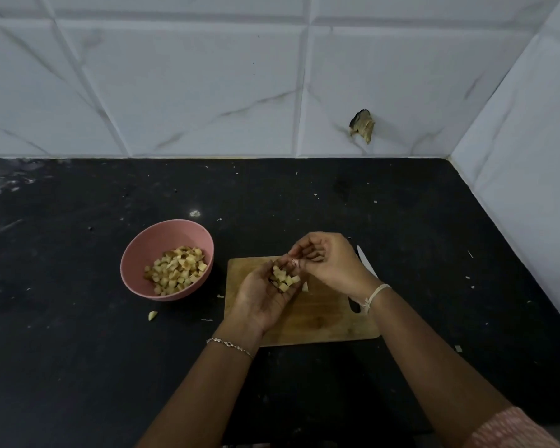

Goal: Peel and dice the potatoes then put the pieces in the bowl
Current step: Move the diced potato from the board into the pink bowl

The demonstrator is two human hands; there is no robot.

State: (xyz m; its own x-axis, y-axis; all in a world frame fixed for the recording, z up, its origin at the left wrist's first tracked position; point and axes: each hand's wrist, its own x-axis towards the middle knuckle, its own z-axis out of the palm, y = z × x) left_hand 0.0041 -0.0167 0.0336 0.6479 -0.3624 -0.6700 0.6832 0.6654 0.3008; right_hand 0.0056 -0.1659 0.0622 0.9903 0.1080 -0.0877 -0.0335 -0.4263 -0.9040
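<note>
Pink bowl [158, 242] just left of wooden board [320, 318]

- No text, label, brand, number or sign can be read on anything in view

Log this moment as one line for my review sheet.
left hand: cups potato pieces over board | right hand: curled fingers at left fingertips | bowl: holds dice | knife: partly under right arm
</note>
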